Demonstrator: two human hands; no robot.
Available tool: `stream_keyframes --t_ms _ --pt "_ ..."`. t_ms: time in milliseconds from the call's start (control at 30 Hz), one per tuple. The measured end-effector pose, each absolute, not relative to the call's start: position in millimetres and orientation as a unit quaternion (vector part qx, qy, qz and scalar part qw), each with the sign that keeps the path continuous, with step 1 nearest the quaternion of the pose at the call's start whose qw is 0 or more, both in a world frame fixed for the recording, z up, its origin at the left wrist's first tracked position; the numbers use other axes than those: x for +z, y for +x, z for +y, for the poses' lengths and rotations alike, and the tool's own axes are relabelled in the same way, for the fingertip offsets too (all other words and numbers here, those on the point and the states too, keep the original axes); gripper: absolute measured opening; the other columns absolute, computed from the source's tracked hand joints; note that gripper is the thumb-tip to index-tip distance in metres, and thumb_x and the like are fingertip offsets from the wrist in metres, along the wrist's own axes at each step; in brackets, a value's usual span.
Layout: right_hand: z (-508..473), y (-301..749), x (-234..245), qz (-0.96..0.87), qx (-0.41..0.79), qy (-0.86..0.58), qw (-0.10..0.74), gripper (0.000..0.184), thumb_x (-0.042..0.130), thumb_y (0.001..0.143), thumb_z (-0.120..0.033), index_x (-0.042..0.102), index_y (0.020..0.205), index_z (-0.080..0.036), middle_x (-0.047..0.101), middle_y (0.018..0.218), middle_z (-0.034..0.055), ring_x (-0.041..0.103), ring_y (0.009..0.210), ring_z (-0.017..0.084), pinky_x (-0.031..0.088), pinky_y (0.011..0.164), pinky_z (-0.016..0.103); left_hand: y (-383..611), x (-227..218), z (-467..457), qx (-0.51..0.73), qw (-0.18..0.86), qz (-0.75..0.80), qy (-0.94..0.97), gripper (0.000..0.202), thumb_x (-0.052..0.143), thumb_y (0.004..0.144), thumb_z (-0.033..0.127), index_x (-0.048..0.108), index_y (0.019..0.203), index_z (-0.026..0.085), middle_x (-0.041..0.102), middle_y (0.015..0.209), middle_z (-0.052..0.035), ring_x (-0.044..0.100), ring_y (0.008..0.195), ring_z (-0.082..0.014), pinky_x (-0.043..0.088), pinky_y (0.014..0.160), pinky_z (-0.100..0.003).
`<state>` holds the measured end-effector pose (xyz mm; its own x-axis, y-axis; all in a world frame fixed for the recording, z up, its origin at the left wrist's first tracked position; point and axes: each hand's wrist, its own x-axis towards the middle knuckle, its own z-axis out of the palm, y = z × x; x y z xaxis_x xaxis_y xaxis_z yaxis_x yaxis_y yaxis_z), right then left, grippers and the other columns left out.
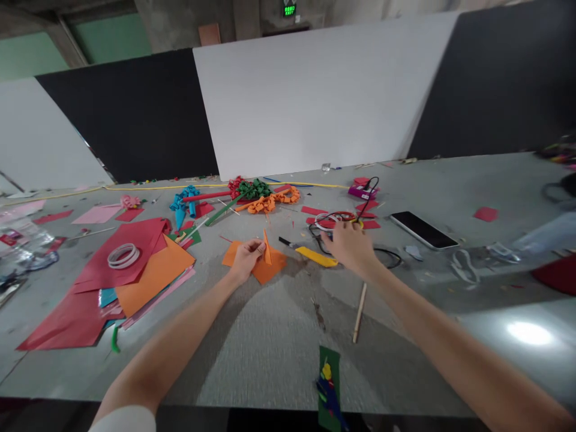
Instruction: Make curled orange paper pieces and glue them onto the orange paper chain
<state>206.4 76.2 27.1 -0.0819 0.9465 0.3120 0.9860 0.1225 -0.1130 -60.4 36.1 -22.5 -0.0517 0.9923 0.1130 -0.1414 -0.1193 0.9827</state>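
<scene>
Pinching a piece of orange paper [269, 255] upright between thumb and fingers of the left hand [246, 259], with the grip closed on its edge. Standing just above flat orange pieces [270, 273] near the middle of the desk [252, 348]. Holding the right hand [353, 243] out over the tape rings [324, 222] and black cable [390, 257], just beside the yellow cutter [318, 257], fingers bent down. Cannot tell whether grasping or merely touching anything there, with fingertips hidden.

Judging by the desk, well along overall: lying together toward the far side, with curled paper flowers in red [235, 186], green [255, 189], orange [263, 206] and blue [191, 192], some on rolled stems, apparently finished. Much less advanced with the orange paper in hand: apparently folded, but showing no fringe, curl or stem, so probably with most shaping undone. Plenty of stock left as well, on the left side: red sheets [146, 234] under white tape rolls [123, 257], overlapping a larger orange sheet [155, 279]. Also visible: a wooden stick [359, 315] closer to the front, and a phone [423, 229] to the right.
</scene>
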Motion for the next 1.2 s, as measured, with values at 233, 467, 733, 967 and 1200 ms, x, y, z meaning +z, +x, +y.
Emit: stream_keyframes --t_ms 233,467,733,967,1200 --pt "75 239 -4 -0.680 -0.054 -0.728 0.066 0.063 0.051 0.098 -0.048 0.051 0.128 0.008 0.065 0.115 0.0365 0.064 0.114 0.043 0.048 0.092 0.049 -61 -19 33 0.547 0.547 0.434 0.461 0.056 0.081 0.065 0.068 0.061 0.079 0.017 0.054 0.050 0.0057 0.044 0.037 -0.0066 0.024 0.038 -0.020" --pt "82 246 -6 -0.682 -0.003 -0.726 0.088 0.051 0.048 0.100 -0.042 0.059 0.118 0.004 0.067 0.110 0.0328 0.069 0.107 0.040 0.051 0.086 0.043 -62 -17 32 0.557 0.577 0.397 0.446 0.054 0.082 0.068 0.063 0.058 0.086 0.018 0.061 0.055 0.0025 0.056 0.042 -0.0116 0.038 0.041 -0.022" --pt "63 232 16 -0.675 0.047 -0.690 0.256 0.045 0.047 0.096 -0.051 0.059 0.114 -0.012 0.069 0.105 0.0207 0.067 0.099 0.033 0.048 0.082 0.037 -61 -16 32 0.571 0.572 0.389 0.442 0.055 0.084 0.068 0.059 0.060 0.092 0.016 0.065 0.058 0.0010 0.058 0.044 -0.0125 0.044 0.045 -0.024" --pt "42 204 24 -0.702 0.239 -0.577 0.342 0.051 0.063 0.079 -0.071 0.058 0.085 -0.021 0.065 0.076 0.0047 0.059 0.070 0.022 0.041 0.064 0.030 -56 -19 31 0.567 0.548 0.406 0.462 0.053 0.084 0.069 0.058 0.057 0.091 0.017 0.064 0.057 0.0023 0.060 0.046 -0.0132 0.045 0.046 -0.024" --pt "25 184 25 -0.669 0.478 -0.462 0.333 0.050 0.073 0.072 -0.067 0.058 0.070 -0.019 0.060 0.063 0.0005 0.053 0.060 0.015 0.042 0.060 0.029 -32 -16 15 0.548 0.575 0.372 0.480 0.052 0.086 0.068 0.057 0.056 0.080 0.016 0.068 0.064 -0.0019 0.063 0.054 -0.0127 0.050 0.053 -0.024"
